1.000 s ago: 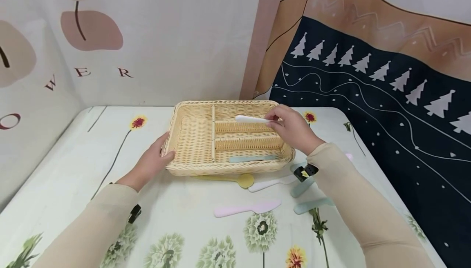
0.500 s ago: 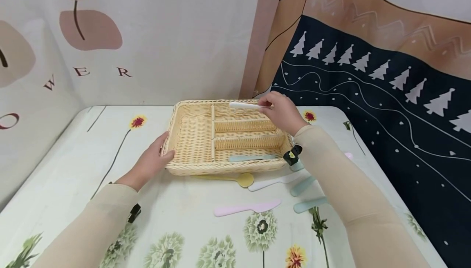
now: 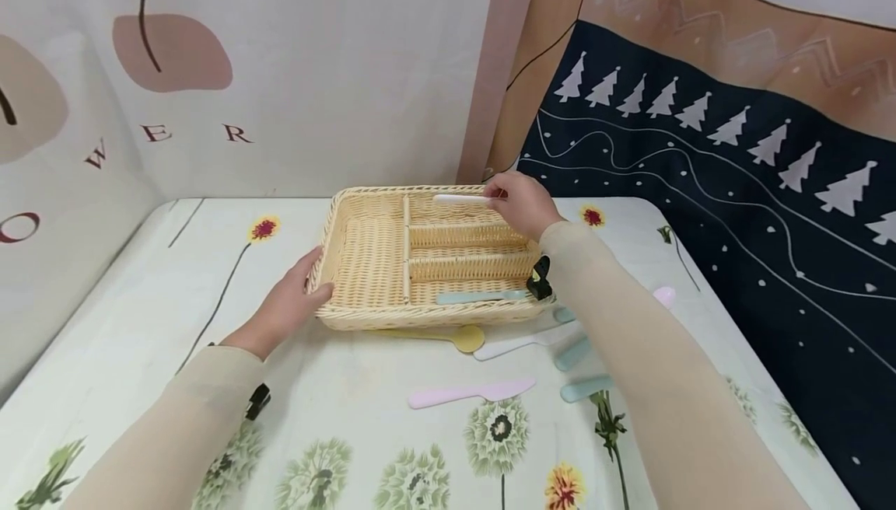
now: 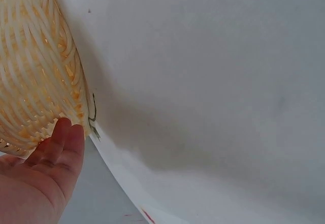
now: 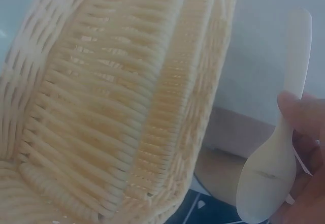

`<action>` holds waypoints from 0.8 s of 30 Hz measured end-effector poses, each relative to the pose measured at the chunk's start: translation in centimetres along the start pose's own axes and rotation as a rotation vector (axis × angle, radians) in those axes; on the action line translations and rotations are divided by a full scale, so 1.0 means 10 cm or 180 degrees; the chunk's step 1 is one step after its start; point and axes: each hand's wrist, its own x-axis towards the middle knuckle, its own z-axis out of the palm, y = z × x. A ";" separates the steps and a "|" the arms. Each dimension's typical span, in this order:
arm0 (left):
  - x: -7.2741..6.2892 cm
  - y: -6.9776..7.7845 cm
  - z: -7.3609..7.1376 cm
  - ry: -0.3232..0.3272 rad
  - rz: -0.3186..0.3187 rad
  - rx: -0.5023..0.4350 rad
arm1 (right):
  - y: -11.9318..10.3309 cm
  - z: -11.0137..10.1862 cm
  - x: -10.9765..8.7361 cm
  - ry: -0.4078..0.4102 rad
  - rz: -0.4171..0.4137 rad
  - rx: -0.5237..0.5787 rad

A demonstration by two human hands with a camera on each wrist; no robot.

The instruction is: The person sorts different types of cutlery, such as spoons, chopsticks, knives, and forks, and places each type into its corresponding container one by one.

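Observation:
In the head view a wicker basket (image 3: 371, 253) with divided compartments stands at the middle of the table. My left hand (image 3: 283, 304) grips its left end, thumb over the rim; the left wrist view shows fingers (image 4: 68, 142) against the outer weave. The right hand (image 3: 521, 203) pinches a white spoon (image 5: 269, 173) by its neck, above the basket's back right compartment. Its handle points left in the head view. A light blue fork (image 3: 476, 297) lies in the front right compartment; the back right one is partly hidden by my hand.
In front of the basket lie a yellow spoon (image 3: 467, 338), a white utensil (image 3: 514, 347) and a pink knife (image 3: 472, 393). Light blue handles (image 3: 586, 389) show partly under my right forearm, a pink utensil end (image 3: 665, 296) beyond it. Fabric walls stand behind the table.
My right hand has moved back and slightly left with the white spoon, from over the middle compartment to the back right one. The left hand stays on the basket.

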 end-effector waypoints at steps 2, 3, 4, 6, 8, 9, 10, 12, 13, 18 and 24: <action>0.00 -0.01 0.00 0.0000 -0.0005 0.0003 | 0.00 0.01 0.04 -0.0035 0.0049 -0.0026; 0.01 -0.01 -0.01 0.0001 -0.0008 0.0003 | 0.00 0.01 0.06 -0.0054 0.0072 -0.0035; 0.01 -0.01 -0.01 0.0004 -0.0007 -0.0003 | 0.00 0.02 0.08 -0.0072 0.0094 -0.0045; 0.01 -0.02 0.00 0.0012 -0.0001 -0.0023 | 0.01 0.02 0.11 -0.0112 0.0133 -0.0057; 0.00 -0.02 0.00 0.0030 0.0012 -0.0042 | 0.02 0.03 0.14 -0.0147 0.0155 -0.0072; 0.00 -0.01 -0.01 0.0038 0.0016 -0.0047 | 0.02 0.03 0.15 -0.0159 0.0165 -0.0075; 0.00 -0.01 0.00 0.0042 0.0020 -0.0052 | 0.03 0.04 0.16 -0.0173 0.0177 -0.0080; 0.00 -0.01 -0.01 0.0051 0.0025 -0.0049 | 0.04 0.04 0.18 -0.0196 0.0185 -0.0095; 0.00 -0.01 -0.01 0.0052 0.0024 -0.0044 | 0.04 0.05 0.18 -0.0203 0.0188 -0.0097; -0.01 -0.01 -0.01 0.0055 0.0006 -0.0034 | 0.07 0.09 0.23 -0.0226 0.0197 -0.0155; 0.00 -0.01 0.00 0.0048 -0.0023 -0.0046 | 0.13 0.14 0.29 -0.0219 0.0189 -0.0294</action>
